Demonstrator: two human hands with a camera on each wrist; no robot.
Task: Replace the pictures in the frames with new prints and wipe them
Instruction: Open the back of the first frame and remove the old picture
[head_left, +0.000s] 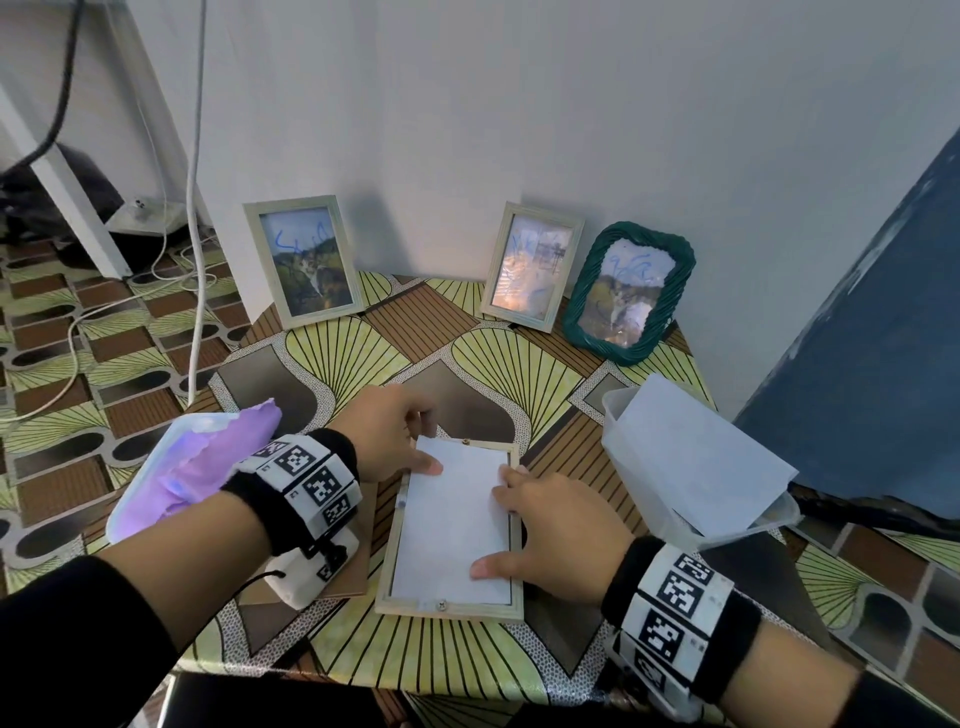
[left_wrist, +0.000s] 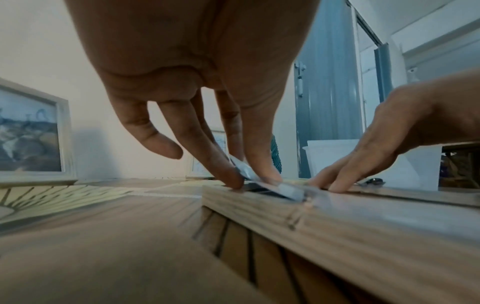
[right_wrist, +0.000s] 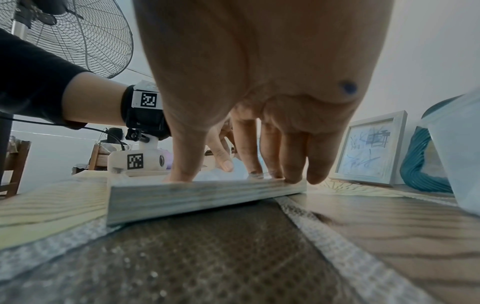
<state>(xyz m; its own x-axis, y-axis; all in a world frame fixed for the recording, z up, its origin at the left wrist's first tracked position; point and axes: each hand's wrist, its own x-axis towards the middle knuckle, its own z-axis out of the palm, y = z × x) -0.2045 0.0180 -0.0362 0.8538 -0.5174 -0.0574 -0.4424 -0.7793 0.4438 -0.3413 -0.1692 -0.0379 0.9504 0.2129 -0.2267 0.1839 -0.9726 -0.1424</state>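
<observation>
One wooden frame (head_left: 385, 566) lies face down near the front edge of the table (head_left: 467, 353), with a white print (head_left: 452, 525) sitting in its back. The left hand (head_left: 387, 441) pinches the print's far left corner between thumb and fingertips, lifting that corner a little off the wood. The right hand (head_left: 553, 535) is spread flat, fingers straight, pressing the print and the frame's right rail down. It looks like the print step for this frame is in hand (whether this sheet is going in or coming out, I cannot tell). The next move calls for a light pull or push at that corner while the right hand steadies the frame.

Counted: four frames in all, three standing against the wall: two pale wooden ones (head_left: 301, 262) (head_left: 530, 267) and one green woven one (head_left: 626, 293), all scribbled over. One clear tub (head_left: 649, 467) with white sheets stands at right, one purple cloth (head_left: 192, 467) lies at left
</observation>
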